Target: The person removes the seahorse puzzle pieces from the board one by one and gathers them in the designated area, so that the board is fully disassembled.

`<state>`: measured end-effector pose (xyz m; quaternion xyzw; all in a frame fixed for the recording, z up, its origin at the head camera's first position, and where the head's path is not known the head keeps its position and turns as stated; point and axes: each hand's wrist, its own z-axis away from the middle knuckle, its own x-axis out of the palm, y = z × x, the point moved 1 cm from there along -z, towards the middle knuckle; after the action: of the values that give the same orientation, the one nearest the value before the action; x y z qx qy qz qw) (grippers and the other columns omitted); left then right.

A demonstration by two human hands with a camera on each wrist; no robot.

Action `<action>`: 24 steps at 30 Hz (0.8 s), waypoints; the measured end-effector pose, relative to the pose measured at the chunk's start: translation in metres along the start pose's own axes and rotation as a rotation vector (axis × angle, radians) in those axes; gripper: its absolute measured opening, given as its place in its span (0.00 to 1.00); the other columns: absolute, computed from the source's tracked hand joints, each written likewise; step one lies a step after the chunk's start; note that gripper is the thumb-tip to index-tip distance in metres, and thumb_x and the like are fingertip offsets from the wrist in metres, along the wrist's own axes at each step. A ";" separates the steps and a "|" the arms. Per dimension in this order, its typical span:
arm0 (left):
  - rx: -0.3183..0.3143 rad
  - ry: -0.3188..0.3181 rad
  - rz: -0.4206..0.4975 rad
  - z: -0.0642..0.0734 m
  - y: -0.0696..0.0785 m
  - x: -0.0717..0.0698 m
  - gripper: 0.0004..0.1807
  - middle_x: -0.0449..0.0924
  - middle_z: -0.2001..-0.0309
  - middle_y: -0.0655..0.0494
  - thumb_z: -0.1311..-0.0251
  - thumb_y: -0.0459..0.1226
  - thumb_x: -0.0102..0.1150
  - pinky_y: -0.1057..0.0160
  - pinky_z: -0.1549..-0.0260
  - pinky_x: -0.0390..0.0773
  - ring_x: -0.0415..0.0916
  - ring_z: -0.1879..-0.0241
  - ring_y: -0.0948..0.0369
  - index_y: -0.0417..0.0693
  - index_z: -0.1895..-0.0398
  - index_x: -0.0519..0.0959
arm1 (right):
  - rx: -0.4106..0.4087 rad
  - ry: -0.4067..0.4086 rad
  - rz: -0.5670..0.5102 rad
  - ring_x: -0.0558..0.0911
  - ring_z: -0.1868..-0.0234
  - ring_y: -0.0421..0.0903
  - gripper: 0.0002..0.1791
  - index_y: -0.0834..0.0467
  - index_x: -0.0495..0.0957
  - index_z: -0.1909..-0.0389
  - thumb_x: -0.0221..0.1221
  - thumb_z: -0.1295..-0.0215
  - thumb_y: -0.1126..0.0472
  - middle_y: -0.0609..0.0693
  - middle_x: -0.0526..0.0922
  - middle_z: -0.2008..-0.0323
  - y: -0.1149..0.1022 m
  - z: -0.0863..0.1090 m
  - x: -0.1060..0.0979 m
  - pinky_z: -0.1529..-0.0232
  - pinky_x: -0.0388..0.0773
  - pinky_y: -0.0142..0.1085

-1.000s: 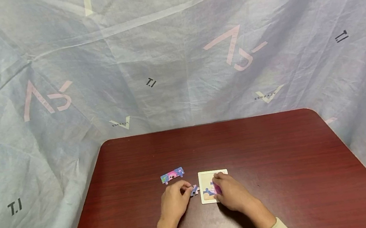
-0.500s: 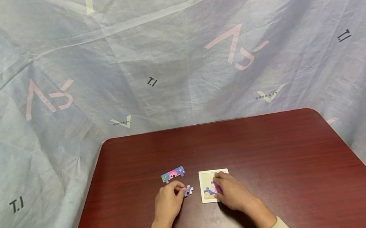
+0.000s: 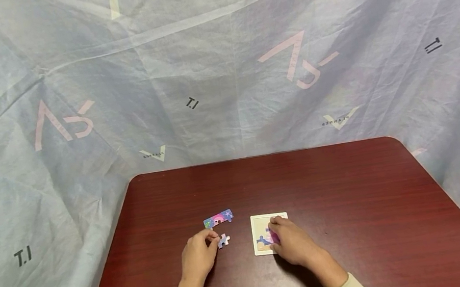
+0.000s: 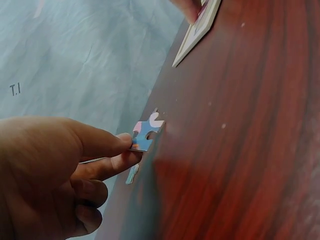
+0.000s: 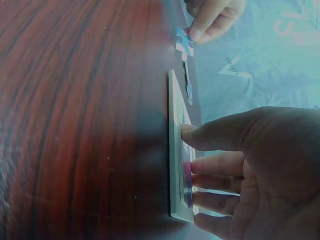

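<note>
My left hand (image 3: 198,256) pinches a small blue and pink jigsaw piece (image 3: 224,240) between thumb and index finger, left of the puzzle tray. In the left wrist view the jigsaw piece (image 4: 142,141) is held by one edge, with a tab and notches showing. The square puzzle tray (image 3: 254,236) has a pale rim and several blue, pink and tan pieces in its lower part. My right hand (image 3: 295,242) covers the tray's right side. In the right wrist view its fairly straight fingers (image 5: 217,202) and thumb rest on the tray's face.
A strip of joined jigsaw pieces (image 3: 225,215), blue with pink and a star, lies on the table just beyond my left hand. The dark red wooden table (image 3: 352,184) reaches back to a grey printed cloth (image 3: 209,67).
My left hand has moved left, away from the tray, carrying the jigsaw piece, which has also turned in its grip. My right hand has stayed on the tray.
</note>
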<state>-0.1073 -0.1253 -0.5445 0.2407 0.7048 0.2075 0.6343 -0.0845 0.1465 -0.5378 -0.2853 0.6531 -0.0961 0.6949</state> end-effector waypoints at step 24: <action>-0.040 0.053 -0.070 -0.017 -0.010 -0.011 0.02 0.83 0.70 0.60 0.37 0.38 0.72 0.56 0.73 0.75 0.77 0.72 0.63 0.55 0.68 0.88 | 0.005 -0.005 0.018 0.78 0.30 0.64 0.29 0.72 0.79 0.38 0.72 0.38 0.63 0.65 0.79 0.33 0.000 0.000 0.000 0.27 0.72 0.55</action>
<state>-0.1236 -0.1401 -0.5398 0.1975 0.7251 0.2057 0.6268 -0.0842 0.1465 -0.5380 -0.2779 0.6536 -0.0907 0.6981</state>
